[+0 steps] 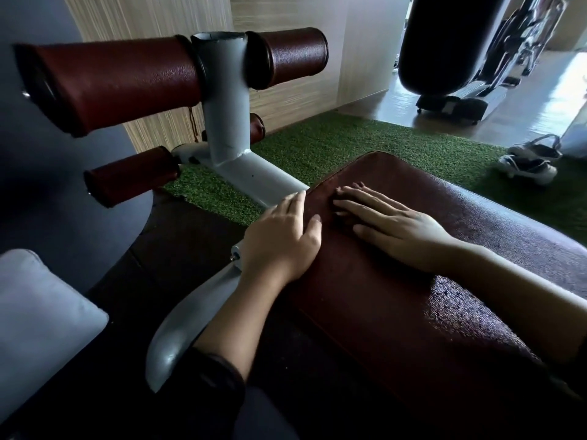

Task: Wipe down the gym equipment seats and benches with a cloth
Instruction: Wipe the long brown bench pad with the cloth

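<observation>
A dark red padded bench (pixel 397 296) runs from the lower right up to the middle of the head view. My left hand (pixel 282 236) lies over the pad's left edge, fingers straight along it and thumb on top. My right hand (pixel 390 222) rests flat on the pad near its far end, fingers stretched out and pointing left. No cloth shows in either hand or anywhere in view. The pad's surface gleams on the right side.
A grey steel post (pixel 225 100) carries dark red foam rollers (pixel 117 81) ahead on the left. A grey curved frame bar (pixel 187 319) runs under my left forearm. Green turf (pixel 333 141) covers the floor. Shoes (pixel 530 161) lie at right. Another machine (pixel 460 55) stands behind.
</observation>
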`<state>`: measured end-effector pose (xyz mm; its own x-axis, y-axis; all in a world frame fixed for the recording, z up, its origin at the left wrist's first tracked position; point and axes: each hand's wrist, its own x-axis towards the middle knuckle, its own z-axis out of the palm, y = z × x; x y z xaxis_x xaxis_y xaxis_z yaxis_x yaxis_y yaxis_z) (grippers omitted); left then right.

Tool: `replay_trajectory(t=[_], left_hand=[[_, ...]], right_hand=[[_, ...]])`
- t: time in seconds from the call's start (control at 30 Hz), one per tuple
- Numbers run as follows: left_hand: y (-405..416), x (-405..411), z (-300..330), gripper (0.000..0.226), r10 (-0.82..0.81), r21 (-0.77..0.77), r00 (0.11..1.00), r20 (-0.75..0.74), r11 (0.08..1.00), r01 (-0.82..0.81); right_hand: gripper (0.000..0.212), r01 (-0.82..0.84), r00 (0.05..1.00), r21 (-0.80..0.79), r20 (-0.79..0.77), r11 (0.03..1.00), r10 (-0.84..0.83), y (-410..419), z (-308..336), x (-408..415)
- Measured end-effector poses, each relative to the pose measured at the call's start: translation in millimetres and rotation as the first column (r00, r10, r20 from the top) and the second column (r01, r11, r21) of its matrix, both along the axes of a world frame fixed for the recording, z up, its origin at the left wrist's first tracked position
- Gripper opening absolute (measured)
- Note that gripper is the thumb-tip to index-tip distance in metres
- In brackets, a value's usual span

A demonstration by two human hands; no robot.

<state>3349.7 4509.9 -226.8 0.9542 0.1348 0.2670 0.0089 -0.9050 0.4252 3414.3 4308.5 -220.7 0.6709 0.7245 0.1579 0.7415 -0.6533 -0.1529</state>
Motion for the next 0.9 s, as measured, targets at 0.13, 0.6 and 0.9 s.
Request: replay_trajectory(t=[0.13,0.6,0.9], left_hand=[[1,-2,1,0.055,-0.016,-0.021,1.0,-0.017,1.0,0.015],[30,-15,-17,0.036,-0.135,-0.418,0.979,0.151,0.889,0.187],[31,-15,-22,0.036,-0.14,-0.447,0.974,0.18,0.87,0.208]], right_hand=[[0.067,0.07,0.998,0.007,-0.008,0.998,-0.07,-3,0,-2],[0.058,0.112,0.992,-0.028,-0.049,0.993,-0.113,37,1,-75],[0.062,-0.011,0.999,-0.064,-0.033,0.998,0.009,-27,5,-67]])
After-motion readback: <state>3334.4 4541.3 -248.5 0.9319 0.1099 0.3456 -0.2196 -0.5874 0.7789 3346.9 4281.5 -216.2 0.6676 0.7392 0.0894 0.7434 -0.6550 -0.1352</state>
